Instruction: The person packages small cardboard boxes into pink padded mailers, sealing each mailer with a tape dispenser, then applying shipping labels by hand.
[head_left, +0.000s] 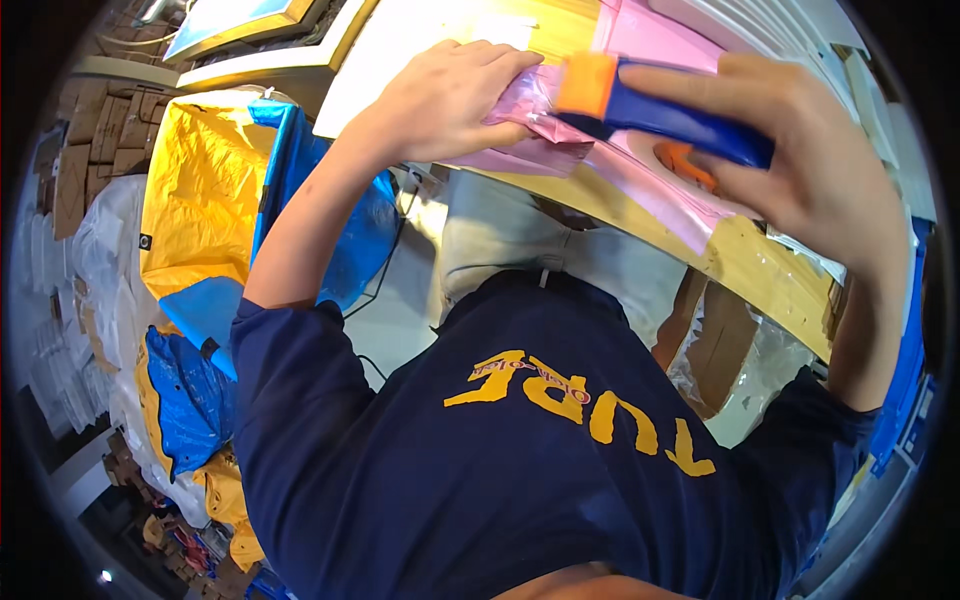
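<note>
Right hand (810, 170), closest to the lens, was wrapped round a blue-and-orange tape dispenser (650, 105) lying crosswise just right of the pink mailing bag (530, 125), which the left hand (450, 95) pressed flat on the desk (760, 270).

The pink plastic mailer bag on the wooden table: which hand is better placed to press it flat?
Left. The left hand already lies on the pink plastic mailer bag; the right hand holds a blue-and-orange tape dispenser.

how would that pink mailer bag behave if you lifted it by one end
Likely floppy: the pink bag crumples under the left hand. Probably light, being thin film. Its glossy surface may slip on the wooden table.
</note>
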